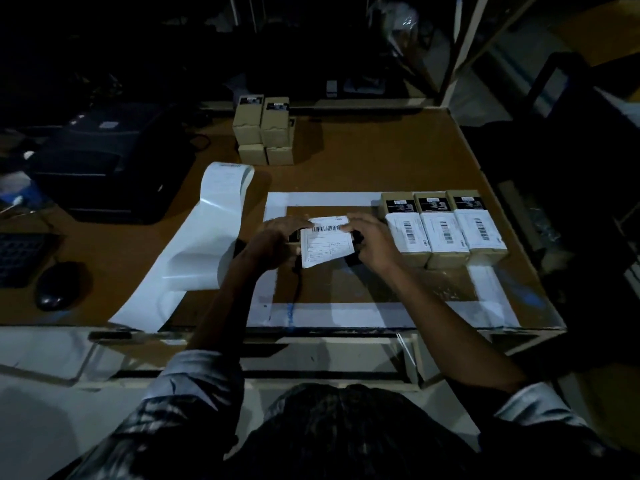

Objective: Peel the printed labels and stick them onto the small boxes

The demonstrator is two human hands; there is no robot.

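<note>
both hands — left hand [277, 237], right hand [372, 242] — pinch the label's [327, 242] side edges over a box [293, 237].

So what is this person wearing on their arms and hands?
Both hands, left and right, are bare: no gloves, and I can see no rings or watch. The forearms are bare too. Light, greyish shirt sleeves are rolled up near the elbows, the cloth creased. The dim light hides any finer pattern.

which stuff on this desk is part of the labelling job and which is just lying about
Job: label held by left hand and right hand; three labelled boxes; stacked boxes; backing strip.
Lying about: mouse; keyboard.
</note>
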